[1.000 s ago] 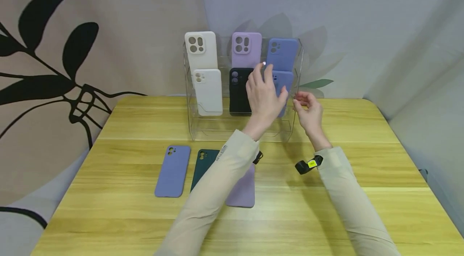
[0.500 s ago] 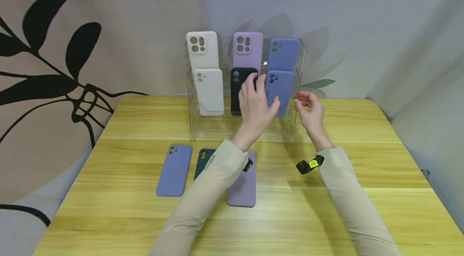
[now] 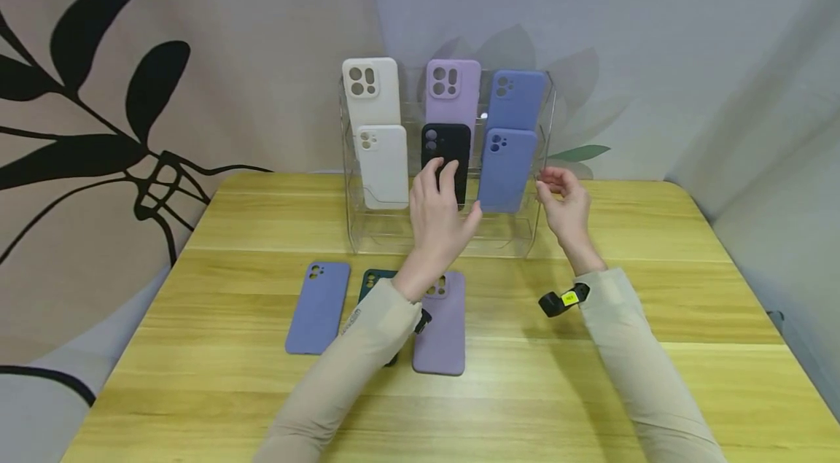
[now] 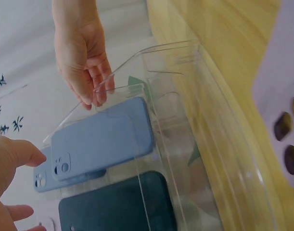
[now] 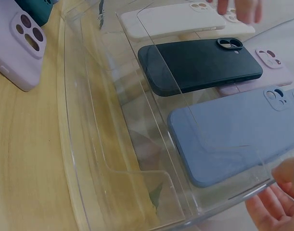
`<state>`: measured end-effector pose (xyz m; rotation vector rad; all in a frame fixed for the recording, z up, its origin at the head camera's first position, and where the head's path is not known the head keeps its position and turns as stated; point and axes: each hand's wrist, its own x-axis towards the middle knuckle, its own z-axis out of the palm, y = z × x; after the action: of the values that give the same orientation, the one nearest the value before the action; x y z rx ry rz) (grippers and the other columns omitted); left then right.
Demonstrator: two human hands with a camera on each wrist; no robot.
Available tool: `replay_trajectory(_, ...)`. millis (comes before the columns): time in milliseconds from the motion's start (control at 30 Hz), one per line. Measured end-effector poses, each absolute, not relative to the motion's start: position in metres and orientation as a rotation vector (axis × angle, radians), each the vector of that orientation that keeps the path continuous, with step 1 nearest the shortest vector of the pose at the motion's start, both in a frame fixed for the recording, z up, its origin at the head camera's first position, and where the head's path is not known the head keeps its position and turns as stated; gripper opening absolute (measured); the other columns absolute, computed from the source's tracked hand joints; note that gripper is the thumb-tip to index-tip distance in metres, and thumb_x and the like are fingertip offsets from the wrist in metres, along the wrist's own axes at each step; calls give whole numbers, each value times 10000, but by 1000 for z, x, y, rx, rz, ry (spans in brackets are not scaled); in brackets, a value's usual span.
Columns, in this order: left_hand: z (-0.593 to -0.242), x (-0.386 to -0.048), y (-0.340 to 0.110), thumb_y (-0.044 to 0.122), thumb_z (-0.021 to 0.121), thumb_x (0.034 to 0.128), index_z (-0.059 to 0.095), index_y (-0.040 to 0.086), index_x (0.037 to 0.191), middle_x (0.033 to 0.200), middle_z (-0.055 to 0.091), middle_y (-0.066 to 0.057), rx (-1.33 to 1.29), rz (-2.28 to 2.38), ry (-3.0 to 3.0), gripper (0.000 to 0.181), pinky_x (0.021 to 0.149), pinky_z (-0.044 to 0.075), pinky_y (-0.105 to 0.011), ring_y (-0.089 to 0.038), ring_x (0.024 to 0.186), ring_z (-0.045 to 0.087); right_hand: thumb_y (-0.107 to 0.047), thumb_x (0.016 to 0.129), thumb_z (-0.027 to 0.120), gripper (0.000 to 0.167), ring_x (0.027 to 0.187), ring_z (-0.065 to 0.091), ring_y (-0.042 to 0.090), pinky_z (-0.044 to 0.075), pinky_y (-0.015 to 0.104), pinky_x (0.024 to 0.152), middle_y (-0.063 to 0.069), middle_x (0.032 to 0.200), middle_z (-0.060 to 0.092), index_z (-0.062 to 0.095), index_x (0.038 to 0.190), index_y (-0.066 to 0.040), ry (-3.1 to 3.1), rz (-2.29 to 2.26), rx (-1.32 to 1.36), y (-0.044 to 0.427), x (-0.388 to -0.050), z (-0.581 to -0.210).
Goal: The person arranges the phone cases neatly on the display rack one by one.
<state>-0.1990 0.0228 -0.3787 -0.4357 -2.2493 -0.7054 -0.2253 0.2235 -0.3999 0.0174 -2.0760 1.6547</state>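
A clear stepped display rack (image 3: pixel 377 235) stands at the back of the table, holding phone cases in two rows. A black case (image 3: pixel 449 144) leans in its lower row, beside a blue case (image 3: pixel 507 175) and a white case (image 3: pixel 387 175). In front of the black case hovers my left hand (image 3: pixel 438 219), fingers spread and loosely bent, holding nothing. At the rack's right side, my right hand (image 3: pixel 566 209) pinches the clear edge; the right wrist view shows the thumb (image 5: pixel 287 172) inside and fingers outside. Behind stand another white case (image 3: pixel 374 102), a lilac case (image 3: pixel 453 109) and another blue case (image 3: pixel 518 102).
On the wooden table (image 3: pixel 525 405), before the rack, lie a periwinkle case (image 3: pixel 318 310), a dark green case (image 3: pixel 377 277) partly under my left forearm, and a purple case (image 3: pixel 441 339). A patterned cloth (image 3: pixel 275 47) hangs behind the table.
My left hand has drawn away from the lower blue case, moving left and down in front of the black one. The blue case now shows fully. My right hand stays at the rack's edge.
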Motion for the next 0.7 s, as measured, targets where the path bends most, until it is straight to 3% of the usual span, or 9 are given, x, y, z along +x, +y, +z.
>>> replay_trajectory(700, -414, -165, -64, 152, 764, 731, 449, -41, 1267, 1319, 366, -260, -342, -724, -2478, 651, 926, 350, -524, -420, 1159, 353, 54, 880, 574, 197, 741, 550, -7, 481, 92, 631, 228, 987, 604, 574, 1059, 138, -2074, 1625, -2, 228, -232, -411)
